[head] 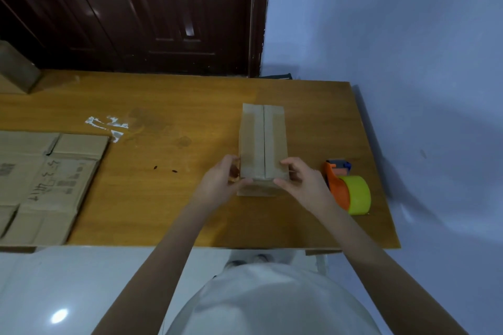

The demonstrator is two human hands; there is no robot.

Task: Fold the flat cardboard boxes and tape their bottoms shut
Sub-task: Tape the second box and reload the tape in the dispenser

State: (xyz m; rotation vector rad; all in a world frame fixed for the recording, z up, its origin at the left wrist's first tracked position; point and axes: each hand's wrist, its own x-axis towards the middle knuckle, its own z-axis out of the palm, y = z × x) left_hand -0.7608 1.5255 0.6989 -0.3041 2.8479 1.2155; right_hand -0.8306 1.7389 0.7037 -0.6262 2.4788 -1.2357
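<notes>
A small folded cardboard box [262, 141] stands on the wooden table [168, 198], bottom flaps up, with a strip of clear tape running along the centre seam. My left hand [220, 179] grips the box's near left corner, fingers curled round the side. My right hand [299, 179] holds the near right corner, thumb on the front edge and fingers on top. An orange tape dispenser [345, 187] with a yellow-green roll lies on the table just right of my right hand. Several flat cardboard boxes [43, 185] are stacked at the table's left.
A folded box [16, 71] sits at the far left back corner. Torn tape scraps [109, 125] stick to the table near the flat stack. A dark wooden door stands behind the table; a blue wall lies to the right. The table's near edge is close to my body.
</notes>
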